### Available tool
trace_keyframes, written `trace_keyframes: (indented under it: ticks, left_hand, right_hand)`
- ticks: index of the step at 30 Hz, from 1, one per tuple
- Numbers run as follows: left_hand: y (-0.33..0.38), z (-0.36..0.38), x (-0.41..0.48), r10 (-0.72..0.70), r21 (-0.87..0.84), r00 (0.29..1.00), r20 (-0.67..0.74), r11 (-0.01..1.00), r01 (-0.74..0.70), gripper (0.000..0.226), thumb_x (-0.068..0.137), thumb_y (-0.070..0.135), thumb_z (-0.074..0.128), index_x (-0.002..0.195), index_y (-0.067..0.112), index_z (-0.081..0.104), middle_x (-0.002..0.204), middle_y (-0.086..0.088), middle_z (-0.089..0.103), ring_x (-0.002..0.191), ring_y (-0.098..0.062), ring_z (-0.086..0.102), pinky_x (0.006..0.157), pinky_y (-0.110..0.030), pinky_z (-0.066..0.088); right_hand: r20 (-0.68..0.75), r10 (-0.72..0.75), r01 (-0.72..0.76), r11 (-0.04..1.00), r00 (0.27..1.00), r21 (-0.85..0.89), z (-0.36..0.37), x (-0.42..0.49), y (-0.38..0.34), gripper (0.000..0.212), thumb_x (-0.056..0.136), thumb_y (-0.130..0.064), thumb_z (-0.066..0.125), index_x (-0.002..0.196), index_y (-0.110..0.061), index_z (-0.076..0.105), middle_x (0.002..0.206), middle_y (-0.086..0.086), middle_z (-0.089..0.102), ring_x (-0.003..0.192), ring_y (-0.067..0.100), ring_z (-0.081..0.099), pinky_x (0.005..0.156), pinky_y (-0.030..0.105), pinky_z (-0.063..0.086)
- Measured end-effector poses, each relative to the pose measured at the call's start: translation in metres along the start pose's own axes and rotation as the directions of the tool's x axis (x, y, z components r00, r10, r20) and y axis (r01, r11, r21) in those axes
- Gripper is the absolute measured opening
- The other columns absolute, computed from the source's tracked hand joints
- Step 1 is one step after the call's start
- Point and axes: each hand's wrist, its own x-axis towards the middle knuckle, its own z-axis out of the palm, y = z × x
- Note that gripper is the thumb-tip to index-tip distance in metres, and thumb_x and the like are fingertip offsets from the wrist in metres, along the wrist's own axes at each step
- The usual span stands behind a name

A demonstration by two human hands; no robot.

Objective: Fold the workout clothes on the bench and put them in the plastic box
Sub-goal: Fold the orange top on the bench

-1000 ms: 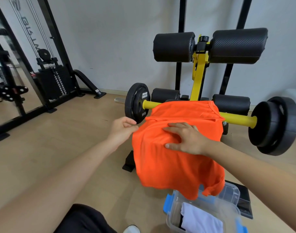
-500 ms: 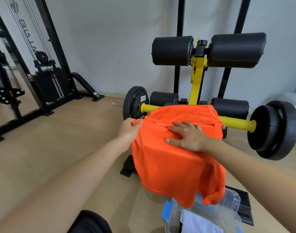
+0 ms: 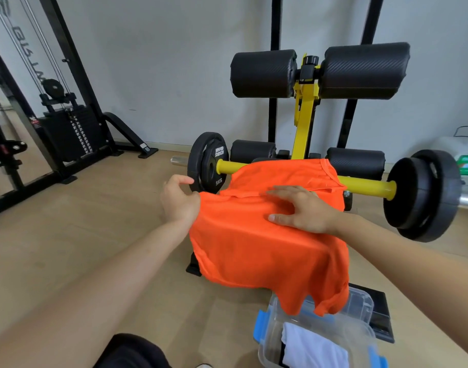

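Left hand (image 3: 179, 203) now grips orange fabric shirt (image 3: 254, 248) edge; right hand (image 3: 304, 211) presses flat, fingers spread. Risk: heavy overhang drags fold loose.

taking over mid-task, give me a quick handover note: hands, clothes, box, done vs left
Left hand grips the left edge of the orange shirt; right hand presses flat on top of it.
The shirt is draped and not fully folded, its hem hanging over the plastic box.
Done: a white garment lies in the box.
Left: finish folding the shirt, put it in.
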Motion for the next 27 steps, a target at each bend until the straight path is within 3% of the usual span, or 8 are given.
trace_keyframes:
  ticks: [3, 6, 10, 13, 15, 20, 23, 27]
  left_hand:
    - [0.003, 0.007, -0.005, 0.093, -0.033, 0.989, 0.113, 0.995, -0.090, 0.030, 0.082, 0.005, 0.066, 0.099, 0.030, 0.066, 0.114, 0.006, 0.065, 0.107, -0.018, 0.059, 0.085, -0.033, 0.046]
    - [0.009, 0.017, -0.019, 0.296, -0.100, 0.900, 0.319, 0.955, -0.279, 0.022, 0.085, 0.009, 0.071, 0.098, 0.026, 0.069, 0.112, 0.008, 0.066, 0.106, -0.012, 0.057, 0.086, -0.024, 0.041]
    - [0.019, 0.034, -0.045, 0.569, -0.160, 0.623, 0.537, 0.794, -0.587, 0.022, 0.084, 0.029, 0.074, 0.106, 0.031, 0.072, 0.113, 0.014, 0.066, 0.109, -0.011, 0.055, 0.098, -0.031, 0.043]
    - [0.026, 0.046, -0.068, 0.688, -0.204, 0.374, 0.621, 0.603, -0.771, 0.032, 0.084, 0.042, 0.069, 0.115, 0.035, 0.071, 0.122, 0.018, 0.064, 0.114, -0.007, 0.051, 0.105, -0.024, 0.034]
    - [0.029, 0.052, -0.080, 0.700, -0.201, 0.274, 0.659, 0.515, -0.833, 0.037, 0.086, 0.046, 0.067, 0.122, 0.038, 0.068, 0.129, 0.018, 0.061, 0.120, -0.007, 0.049, 0.104, -0.026, 0.034]
    - [0.033, 0.056, -0.091, 0.700, -0.148, 0.277, 0.658, 0.481, -0.864, 0.040, 0.085, 0.051, 0.063, 0.124, 0.042, 0.065, 0.132, 0.020, 0.058, 0.122, -0.011, 0.050, 0.103, -0.041, 0.042]
    - [0.035, 0.054, -0.094, 0.687, -0.138, 0.289, 0.667, 0.495, -0.858, 0.042, 0.083, 0.054, 0.060, 0.123, 0.042, 0.065, 0.131, 0.020, 0.059, 0.120, -0.012, 0.051, 0.102, -0.042, 0.043]
    - [0.036, 0.053, -0.102, 0.683, -0.093, 0.315, 0.659, 0.489, -0.867, 0.046, 0.082, 0.053, 0.056, 0.123, 0.037, 0.066, 0.131, 0.017, 0.060, 0.119, -0.013, 0.051, 0.101, -0.046, 0.044]
  right_hand:
    - [-0.047, -0.010, 0.010, 1.000, 0.999, 0.007, -0.005, -0.012, 0.015, 0.083, 0.070, -0.082, 0.045, 0.142, -0.040, 0.044, 0.150, -0.008, 0.044, 0.141, 0.019, 0.036, 0.112, 0.055, 0.030]
    - [-0.142, -0.033, 0.036, 0.999, 0.989, 0.018, -0.012, -0.032, 0.025, 0.066, 0.076, -0.069, 0.059, 0.131, -0.031, 0.059, 0.133, -0.007, 0.059, 0.125, 0.020, 0.051, 0.109, 0.045, 0.035]
    - [-0.288, 0.027, 0.015, 0.990, 0.957, 0.142, -0.017, -0.070, 0.033, 0.040, 0.079, -0.039, 0.079, 0.114, -0.022, 0.069, 0.112, -0.005, 0.065, 0.104, 0.013, 0.057, 0.098, 0.029, 0.042]
    - [-0.333, 0.147, -0.056, 0.962, 0.931, 0.269, -0.009, -0.101, 0.038, 0.040, 0.075, -0.037, 0.083, 0.107, -0.021, 0.066, 0.104, -0.006, 0.060, 0.092, 0.007, 0.056, 0.082, 0.018, 0.044]
    - [-0.346, 0.301, -0.147, 0.902, 0.889, 0.406, 0.003, -0.121, 0.040, 0.046, 0.070, -0.037, 0.087, 0.103, -0.020, 0.059, 0.099, -0.003, 0.057, 0.087, 0.008, 0.056, 0.074, 0.014, 0.045]
    - [-0.104, 0.556, -0.418, 0.723, 0.824, 0.550, 0.054, -0.155, 0.047, 0.053, 0.064, -0.042, 0.090, 0.103, -0.020, 0.061, 0.093, -0.003, 0.064, 0.081, 0.009, 0.062, 0.071, 0.026, 0.052]
    - [-0.099, 0.546, -0.391, 0.703, 0.832, 0.594, 0.071, -0.161, 0.048, 0.017, 0.078, -0.025, 0.083, 0.083, -0.016, 0.069, 0.074, 0.004, 0.071, 0.063, 0.007, 0.062, 0.065, 0.027, 0.050]
    - [-0.109, 0.560, -0.359, 0.656, 0.821, 0.664, 0.062, -0.171, 0.043, 0.011, 0.086, -0.010, 0.074, 0.078, -0.012, 0.066, 0.070, 0.012, 0.068, 0.060, 0.011, 0.060, 0.063, 0.031, 0.053]
